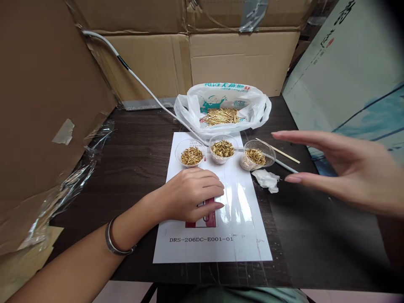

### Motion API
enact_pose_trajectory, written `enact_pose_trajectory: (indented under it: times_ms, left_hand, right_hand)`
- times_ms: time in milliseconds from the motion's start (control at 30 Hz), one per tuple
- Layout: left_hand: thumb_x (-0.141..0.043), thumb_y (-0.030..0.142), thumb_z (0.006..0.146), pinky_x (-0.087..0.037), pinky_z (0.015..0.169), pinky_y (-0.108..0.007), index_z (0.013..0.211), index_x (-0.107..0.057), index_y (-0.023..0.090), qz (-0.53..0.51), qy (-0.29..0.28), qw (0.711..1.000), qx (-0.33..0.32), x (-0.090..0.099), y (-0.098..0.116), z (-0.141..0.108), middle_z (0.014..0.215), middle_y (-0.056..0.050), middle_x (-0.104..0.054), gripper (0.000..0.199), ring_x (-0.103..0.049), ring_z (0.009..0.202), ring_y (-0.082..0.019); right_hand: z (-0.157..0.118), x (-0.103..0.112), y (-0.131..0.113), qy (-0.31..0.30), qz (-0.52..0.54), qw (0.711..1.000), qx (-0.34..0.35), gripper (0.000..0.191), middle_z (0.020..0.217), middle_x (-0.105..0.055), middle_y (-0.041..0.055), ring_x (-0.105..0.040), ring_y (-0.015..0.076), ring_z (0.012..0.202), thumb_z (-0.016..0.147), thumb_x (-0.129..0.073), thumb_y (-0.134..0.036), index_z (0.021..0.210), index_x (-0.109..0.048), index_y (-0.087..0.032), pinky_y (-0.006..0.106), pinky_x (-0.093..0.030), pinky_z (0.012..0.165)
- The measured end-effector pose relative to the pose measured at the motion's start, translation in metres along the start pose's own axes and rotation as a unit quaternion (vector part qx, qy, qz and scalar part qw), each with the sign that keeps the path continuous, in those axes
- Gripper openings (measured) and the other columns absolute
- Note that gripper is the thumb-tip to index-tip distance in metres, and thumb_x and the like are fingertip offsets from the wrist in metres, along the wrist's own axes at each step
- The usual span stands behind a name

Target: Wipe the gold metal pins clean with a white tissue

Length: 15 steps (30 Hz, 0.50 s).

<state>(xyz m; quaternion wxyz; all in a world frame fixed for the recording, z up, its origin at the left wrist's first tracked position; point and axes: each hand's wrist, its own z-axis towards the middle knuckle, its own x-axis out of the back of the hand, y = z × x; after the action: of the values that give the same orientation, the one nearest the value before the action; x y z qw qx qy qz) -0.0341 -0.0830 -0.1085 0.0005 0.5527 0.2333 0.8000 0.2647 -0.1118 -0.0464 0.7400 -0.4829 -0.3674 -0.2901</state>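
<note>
My left hand [195, 191] lies on a printed white paper sheet [214, 250], over a pink-red printed patch. Its thumb is apart from the loosely bent fingers, and no object shows in it. In the air at the right, my right hand [350, 168] is open, thumb and fingers spread wide with nothing between them. Nearest to it are the right clear plastic cup [255, 158] of small gold-coloured metal pins, a wooden stick [279, 150] and a crumpled white tissue [267, 181]. Beside that cup stand a middle cup [222, 149] and a left cup [191, 155], also holding gold-coloured pieces.
A white plastic bag [259, 113] with longer gold-coloured metal pins stands behind the cups. A white cable [148, 90] runs from the back left down across the paper behind the cups. Cardboard walls [243, 63] and a pale printed panel [344, 75] enclose the dark table [135, 168].
</note>
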Motion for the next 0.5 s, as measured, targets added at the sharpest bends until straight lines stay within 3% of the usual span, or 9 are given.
enact_pose_trajectory:
  times_ms: [167, 333, 500]
  left_hand:
    - [-0.054, 0.031, 0.088, -0.05, 0.085, -0.035, 0.099, -0.065, 0.015, -0.001, 0.014, 1.0, -0.007, -0.001, 0.0, 0.0, 0.099, -0.005, -0.069, 0.022, -0.062, 0.097, -0.02]
    - [-0.054, 0.031, 0.088, -0.05, 0.084, -0.035, 0.099, -0.065, 0.015, 0.0, 0.01, 1.0, -0.004, -0.001, -0.001, 0.0, 0.098, -0.004, -0.069, 0.023, -0.062, 0.098, -0.02]
    - [-0.054, 0.031, 0.088, -0.05, 0.084, -0.035, 0.099, -0.066, 0.016, 0.001, 0.011, 1.0, -0.005, -0.001, -0.001, 0.001, 0.097, -0.005, -0.069, 0.023, -0.062, 0.098, -0.02]
  right_hand:
    - [0.0, -0.02, 0.034, -0.063, -0.013, 0.997, -0.034, 0.064, 0.132, -0.054, -0.0025, -0.053, 0.022, 0.118, 0.074, -0.067, -0.051, 0.132, -0.047, -0.033, 0.038, -0.042, 0.105]
    - [-0.003, -0.035, 0.063, -0.12, -0.049, 0.991, -0.022, 0.069, 0.14, -0.046, 0.0007, -0.047, 0.0241, 0.125, 0.078, -0.062, -0.052, 0.139, -0.039, -0.029, 0.044, -0.04, 0.107]
    - [-0.003, -0.026, 0.055, -0.15, -0.041, 0.988, -0.019, 0.07, 0.145, -0.041, -0.0005, -0.043, 0.0235, 0.129, 0.08, -0.061, -0.049, 0.142, -0.034, -0.031, 0.042, -0.035, 0.11]
